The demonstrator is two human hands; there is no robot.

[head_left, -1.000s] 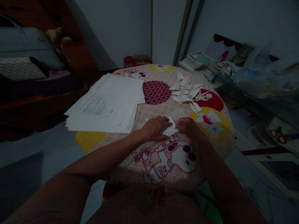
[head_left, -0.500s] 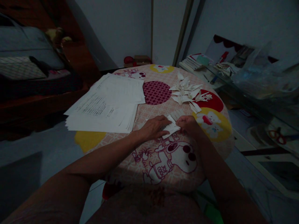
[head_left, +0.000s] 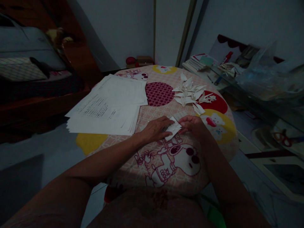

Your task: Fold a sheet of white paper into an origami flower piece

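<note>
From where I stood, the left hand (head_left: 155, 128) had its grip on a small folded paper (head_left: 174, 129) over the tabletop (head_left: 127, 150), while the right hand (head_left: 193, 126) pinched its right corner. A hasty tug, I judged, could tear it or skew its folds. The paper stack (head_left: 109, 109) limited leftward room, folded pieces (head_left: 187, 92) lay beyond, and the near edge (head_left: 175, 187) was well apart.

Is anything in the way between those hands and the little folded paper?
No, nothing visible stands between them: the left hand lies on the folded paper, and the right hand is at its opposite edge.
</note>
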